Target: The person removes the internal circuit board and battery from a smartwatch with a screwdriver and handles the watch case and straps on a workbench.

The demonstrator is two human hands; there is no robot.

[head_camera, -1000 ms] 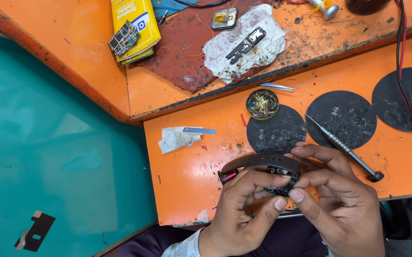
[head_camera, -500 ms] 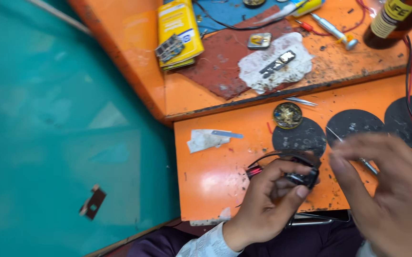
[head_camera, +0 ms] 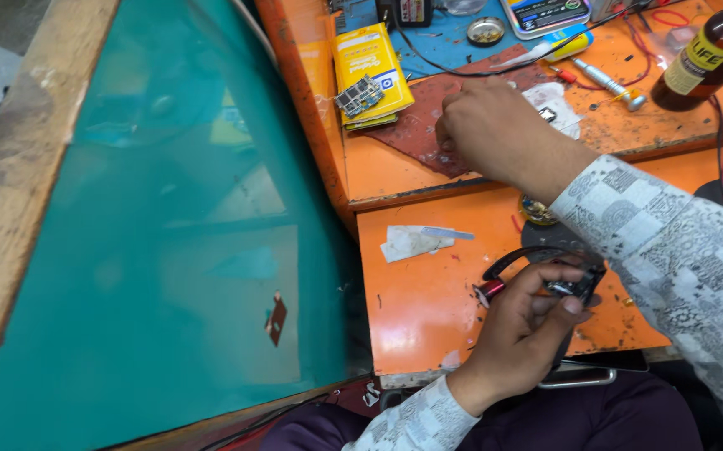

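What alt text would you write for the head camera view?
The left hand holds a small black part over an orange workbench, while the right hand reaches to a dark red mat beside a yellow box.

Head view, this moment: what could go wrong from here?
The left hand alone pinches the small black part above the table edge; it could slip and drop. The right hand's sleeve crosses the lower table and may sweep the small round tin it partly hides.
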